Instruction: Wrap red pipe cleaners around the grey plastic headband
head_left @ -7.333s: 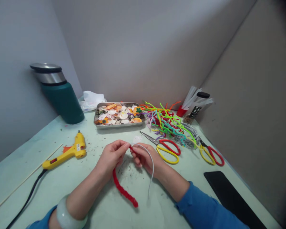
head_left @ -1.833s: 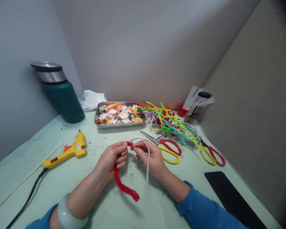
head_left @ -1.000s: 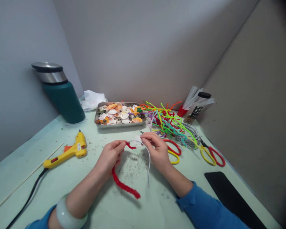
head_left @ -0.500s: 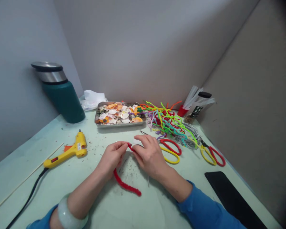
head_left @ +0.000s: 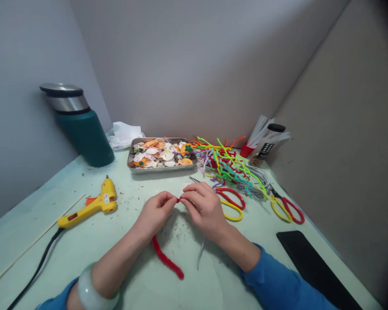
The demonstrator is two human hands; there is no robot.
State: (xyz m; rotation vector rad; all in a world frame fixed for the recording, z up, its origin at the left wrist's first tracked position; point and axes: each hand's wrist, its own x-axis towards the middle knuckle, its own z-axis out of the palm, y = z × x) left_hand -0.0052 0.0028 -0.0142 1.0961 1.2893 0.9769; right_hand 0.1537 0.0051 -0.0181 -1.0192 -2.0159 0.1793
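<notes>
My left hand (head_left: 155,214) and my right hand (head_left: 203,209) meet at the middle of the table, fingertips pinched together on a red pipe cleaner (head_left: 167,260). Its fuzzy red part curves down from under my left hand onto the table. A thin grey wire end (head_left: 199,257) pokes out below my right wrist. Both hands are closed on the piece, with only a small red bit showing between the fingertips.
A yellow glue gun (head_left: 89,207) lies at the left, and a green flask (head_left: 80,128) stands behind it. A metal tray (head_left: 160,168) of shells, a heap of coloured pipe cleaners (head_left: 228,165), two scissors (head_left: 229,202) (head_left: 286,209) and a black phone (head_left: 310,269) surround the hands.
My right hand has moved over the wire and closed against my left fingertips. The grey arc seen earlier is now mostly hidden under my right hand.
</notes>
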